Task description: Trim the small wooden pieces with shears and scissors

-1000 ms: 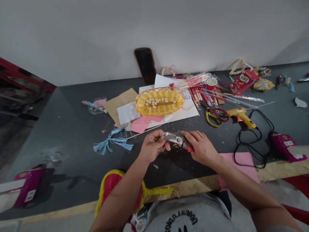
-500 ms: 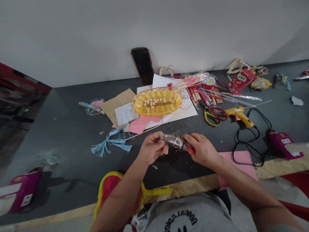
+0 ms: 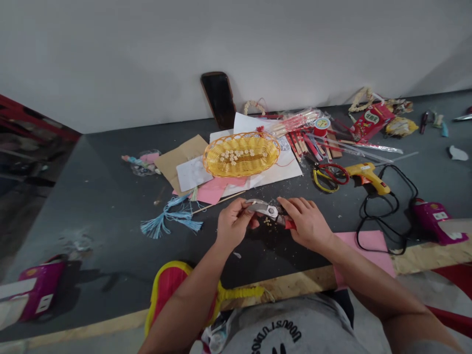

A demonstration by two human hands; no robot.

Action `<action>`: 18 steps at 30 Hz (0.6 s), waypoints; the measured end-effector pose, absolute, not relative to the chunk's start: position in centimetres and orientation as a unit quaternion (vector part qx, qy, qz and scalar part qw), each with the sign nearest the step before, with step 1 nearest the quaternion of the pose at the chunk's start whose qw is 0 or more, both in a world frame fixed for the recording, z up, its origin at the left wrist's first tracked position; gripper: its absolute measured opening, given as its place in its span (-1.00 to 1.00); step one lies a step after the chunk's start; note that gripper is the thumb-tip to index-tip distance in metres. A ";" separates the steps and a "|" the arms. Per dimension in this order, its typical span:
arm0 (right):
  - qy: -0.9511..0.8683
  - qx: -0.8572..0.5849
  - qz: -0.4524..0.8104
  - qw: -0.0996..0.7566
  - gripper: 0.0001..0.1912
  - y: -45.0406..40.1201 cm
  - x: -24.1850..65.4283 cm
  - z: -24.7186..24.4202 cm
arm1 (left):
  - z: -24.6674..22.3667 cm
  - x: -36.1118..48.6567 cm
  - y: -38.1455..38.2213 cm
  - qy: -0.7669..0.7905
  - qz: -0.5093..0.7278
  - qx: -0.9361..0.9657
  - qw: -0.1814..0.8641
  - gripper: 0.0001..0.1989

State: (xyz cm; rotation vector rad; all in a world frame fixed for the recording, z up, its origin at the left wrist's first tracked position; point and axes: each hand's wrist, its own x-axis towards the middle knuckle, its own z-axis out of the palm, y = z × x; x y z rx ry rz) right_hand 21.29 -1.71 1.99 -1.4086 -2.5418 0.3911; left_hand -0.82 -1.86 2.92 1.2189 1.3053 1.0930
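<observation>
My right hand [image 3: 309, 221] is closed round the red handles of a pair of pruning shears [image 3: 266, 210], whose silver blades point left. At the blade end, my left hand [image 3: 235, 222] is pinched closed, its fingertips against the blades; whatever small piece it holds is too hidden to name. Small pale bits [image 3: 267, 222] and crumbs lie scattered on the dark table under the shears. Just beyond my hands stands a yellow woven basket [image 3: 239, 169] with several small pale beads [image 3: 236, 156] in it.
Blue tassels [image 3: 171, 219] and a thin wooden stick [image 3: 219, 202] lie to the left. On the right are red-and-yellow scissors [image 3: 329, 177], a yellow glue gun [image 3: 368, 178] with its cord, and pink paper [image 3: 368, 250]. A phone [image 3: 219, 101] leans on the wall.
My left hand has turned slightly, its fingers drawn closer together at the blades. My right hand stays on the handles, and the shears have shifted very little.
</observation>
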 end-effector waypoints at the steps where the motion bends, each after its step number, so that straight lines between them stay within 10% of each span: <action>1: -0.862 -0.477 0.135 0.104 -0.34 -1.7 21.3 2.0 | 2.9 -0.9 -1.8 0.529 0.450 0.506 0.512 -0.76; 18: -0.856 -0.477 0.166 0.108 -0.56 -1.9 21.4 1.8 | 2.4 -0.6 -1.9 0.494 0.466 0.440 0.588 -0.63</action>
